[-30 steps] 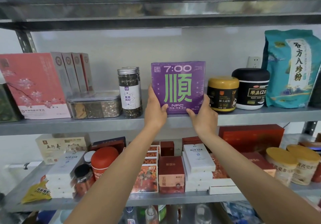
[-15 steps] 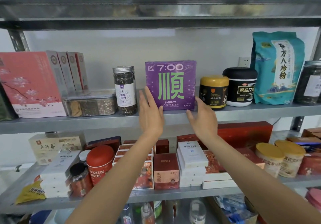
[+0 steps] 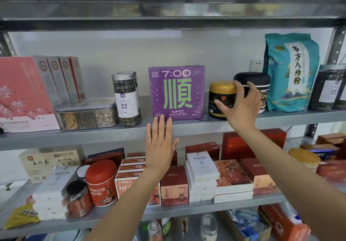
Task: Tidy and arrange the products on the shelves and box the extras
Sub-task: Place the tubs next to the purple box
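Purple box (image 3: pixel 176 93): upright on the middle shelf (image 3: pixel 93 134), printed face forward, near the front edge; held by neither hand.
Left hand (image 3: pixel 159 147): raised flat at 6 o'clock of the purple box's lower left corner, back toward the camera; fingers (image 3: pixel 161 124) straight and close together, tips at the shelf's front lip just beneath the box, holding nothing.
Right hand (image 3: pixel 241 108): at 3 o'clock of the purple box, in front of two jars; fingers spread apart and lightly bent, gripping nothing; thumb across the face of the gold-lidded jar (image 3: pixel 221 89), forefinger over the lid edge of the black-lidded jar (image 3: pixel 262 79); contact with either not clear.
Gold-lidded jar: just beside the purple box at 3 o'clock, with the black-lidded jar close at its own 3 o'clock.
Teal bag (image 3: pixel 292 72): upright at 3 o'clock of the black-lidded jar.
Glass jar (image 3: pixel 126 98): silver cap, dark contents, at 9 o'clock of the purple box, a second like it behind.
Clear tub (image 3: pixel 88 113): just beside the glass jar at 9 o'clock.
Pink box (image 3: pixel 24 94): farthest toward 9 o'clock, slim boxes standing beside it.
Lower shelf (image 3: pixel 187 212): at 6 o'clock, crowded with a red tin (image 3: pixel 102 184), stacked white boxes (image 3: pixel 202 167) and red cartons.
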A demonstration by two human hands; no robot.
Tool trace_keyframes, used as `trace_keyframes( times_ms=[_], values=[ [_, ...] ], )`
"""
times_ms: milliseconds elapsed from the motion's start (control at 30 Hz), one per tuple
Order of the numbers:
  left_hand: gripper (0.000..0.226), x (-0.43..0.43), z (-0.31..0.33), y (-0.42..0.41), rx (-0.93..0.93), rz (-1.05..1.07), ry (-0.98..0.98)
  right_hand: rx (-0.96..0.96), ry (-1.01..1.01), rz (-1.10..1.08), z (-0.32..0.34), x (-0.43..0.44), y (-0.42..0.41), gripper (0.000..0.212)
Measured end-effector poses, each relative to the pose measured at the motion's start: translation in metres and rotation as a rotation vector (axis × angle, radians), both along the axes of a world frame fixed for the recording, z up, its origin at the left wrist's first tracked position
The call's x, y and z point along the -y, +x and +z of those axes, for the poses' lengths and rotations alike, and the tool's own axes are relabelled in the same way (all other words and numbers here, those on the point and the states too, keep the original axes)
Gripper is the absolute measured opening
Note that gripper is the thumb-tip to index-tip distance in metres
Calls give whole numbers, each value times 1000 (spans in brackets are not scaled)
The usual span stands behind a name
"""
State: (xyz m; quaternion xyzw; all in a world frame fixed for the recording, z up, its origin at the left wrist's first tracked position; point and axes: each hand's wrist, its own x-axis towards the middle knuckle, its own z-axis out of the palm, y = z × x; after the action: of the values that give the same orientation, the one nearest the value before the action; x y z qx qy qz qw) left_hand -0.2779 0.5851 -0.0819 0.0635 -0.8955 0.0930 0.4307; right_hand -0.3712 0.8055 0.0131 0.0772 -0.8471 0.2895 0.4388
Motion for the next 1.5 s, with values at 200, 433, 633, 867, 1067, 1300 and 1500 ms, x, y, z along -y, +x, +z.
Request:
trace_keyframes(
  times_ms=[200,433,633,867,1067,1300,1500],
  values=[
    [72,0,-2,-7,-41,16,-10,-110,-160,21,-11,7,7,85],
    [79,-1,-3,-7,-2,57,-19,-171,-324,271,-17,13,14,89],
    [85,-5,-3,7,129,-35,96,-125,-452,521,-28,-1,41,90],
    [74,-52,34,52,210,-771,1249,261,-827,1005,-37,-12,108,78],
    [69,-75,47,85,555,-1128,1935,460,-693,991,-48,-3,150,66],
    [73,-83,19,91,606,-989,2325,654,-400,982,-65,-16,162,126],
    [69,-84,5,99,754,-1097,2614,626,-331,1175,-86,-26,169,133]
  ],
)
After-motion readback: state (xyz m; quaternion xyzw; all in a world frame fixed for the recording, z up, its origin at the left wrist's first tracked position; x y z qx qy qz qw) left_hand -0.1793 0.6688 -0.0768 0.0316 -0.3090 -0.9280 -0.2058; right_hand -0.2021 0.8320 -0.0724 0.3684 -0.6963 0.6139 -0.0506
